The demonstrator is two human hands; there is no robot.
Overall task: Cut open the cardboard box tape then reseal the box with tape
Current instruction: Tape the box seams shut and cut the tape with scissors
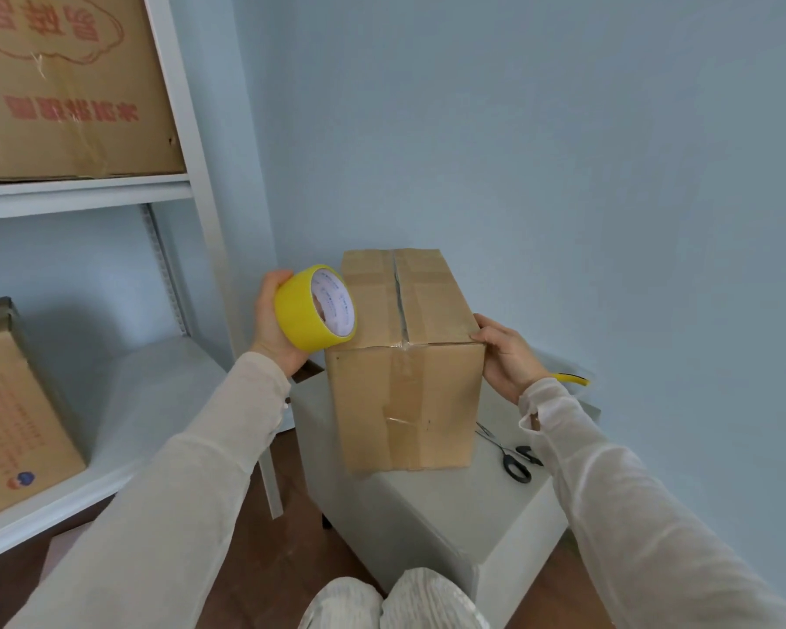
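A brown cardboard box [427, 311] stands on a grey stool [432, 515]. Its top flaps meet along a dark seam, with old clear tape hanging over the front edge. My left hand [268, 324] holds a yellow tape roll [312, 308] just left of the box's top edge, its white core facing the box. My right hand [509, 356] rests against the box's upper right front corner, fingers spread on the cardboard. Black-handled scissors [513, 460] lie on the stool to the right of the box.
A white metal shelf unit [191, 183] stands at the left with large printed cartons [64, 84] on its shelves. A yellow and black object [575, 379] pokes out behind my right wrist. Pale blue walls close the corner behind the stool; the floor is dark wood.
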